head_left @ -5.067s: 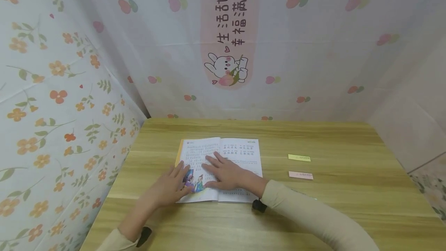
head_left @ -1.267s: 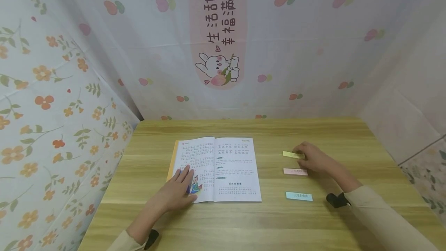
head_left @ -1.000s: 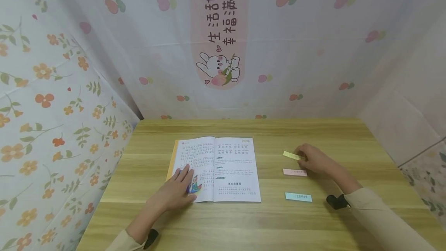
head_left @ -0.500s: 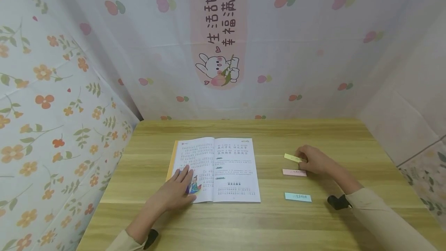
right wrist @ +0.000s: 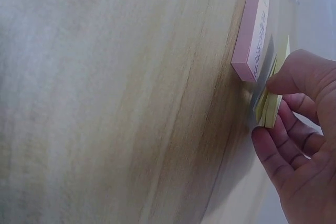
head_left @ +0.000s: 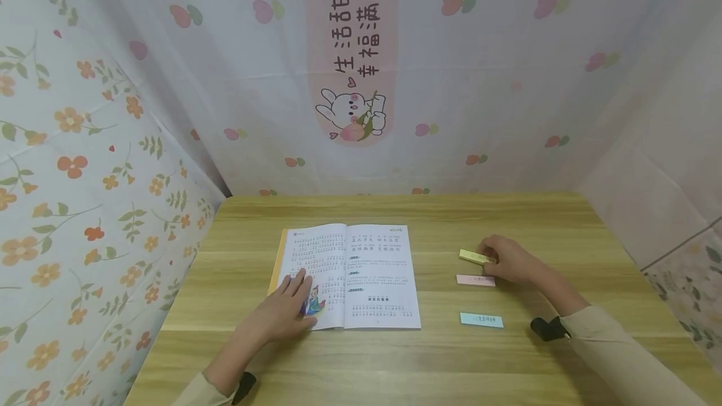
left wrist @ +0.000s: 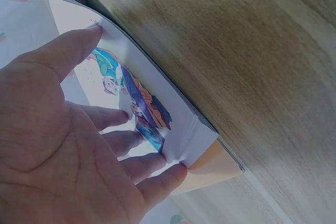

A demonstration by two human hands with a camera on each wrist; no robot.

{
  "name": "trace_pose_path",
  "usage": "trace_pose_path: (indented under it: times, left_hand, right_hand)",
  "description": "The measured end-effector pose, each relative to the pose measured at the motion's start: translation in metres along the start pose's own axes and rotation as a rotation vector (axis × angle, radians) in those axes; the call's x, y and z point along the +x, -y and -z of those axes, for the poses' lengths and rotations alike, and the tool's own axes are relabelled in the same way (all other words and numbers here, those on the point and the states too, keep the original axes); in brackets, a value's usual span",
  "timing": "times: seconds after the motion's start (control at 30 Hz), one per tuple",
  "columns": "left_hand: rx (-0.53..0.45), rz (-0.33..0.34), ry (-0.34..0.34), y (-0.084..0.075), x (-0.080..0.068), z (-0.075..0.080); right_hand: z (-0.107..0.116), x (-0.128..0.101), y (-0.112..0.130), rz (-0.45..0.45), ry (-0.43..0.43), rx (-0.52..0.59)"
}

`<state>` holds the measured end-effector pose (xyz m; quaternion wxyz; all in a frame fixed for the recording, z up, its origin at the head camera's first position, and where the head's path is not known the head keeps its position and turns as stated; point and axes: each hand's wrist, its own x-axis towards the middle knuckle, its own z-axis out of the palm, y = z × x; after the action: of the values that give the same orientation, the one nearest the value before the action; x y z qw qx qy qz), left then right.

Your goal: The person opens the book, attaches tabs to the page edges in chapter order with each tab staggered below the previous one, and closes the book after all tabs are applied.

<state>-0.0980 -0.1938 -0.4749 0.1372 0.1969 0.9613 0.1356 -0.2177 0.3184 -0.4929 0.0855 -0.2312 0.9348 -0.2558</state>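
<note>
While the scene is read from the head view, the lines below are set down.

Left hand [head_left: 280,314]: laid flat, fingers straight and slightly spread, on the lower left page of the open book [head_left: 350,274]; nothing is gripped. The page is judged to be pressed down so that the book is kept open and steady.

Right hand [head_left: 504,259]: fingers curled, thumb and fingertips pinched on the yellow sticky-note pad [head_left: 475,257] at right of centre in the frame. In the right wrist view the pad is seen lifted at one end, its layered edge caught between thumb and fingers [right wrist: 294,129]; a grip for peeling or lifting is judged.

Yellow pad, look: a narrow strip, pale yellow, thin stack, small printing on top, too small to be read.

Pink pad [head_left: 476,280]: flat on the table [head_left: 507,218], just below the yellow one, apart from the hand.

Blue pad [head_left: 481,320]: lower still, untouched.

Book, look: white pages of printed text, a coloured picture under the left fingertips, an orange cover showing at the left edge.
</note>
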Motion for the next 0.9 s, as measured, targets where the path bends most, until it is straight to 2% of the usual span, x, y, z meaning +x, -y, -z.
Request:
trace_pose_path:
  times: [0.53,0.9]
  left_hand:
    - [-0.018,0.006,-0.004,0.001,-0.001,0.000]
    - [-0.033,-0.009,-0.010,0.003,-0.002,0.000]
  right_hand:
    - [0.002,-0.005,0.013,0.061,-0.022,0.015]
    - [0.002,-0.006,0.029,0.050,-0.011,0.049]
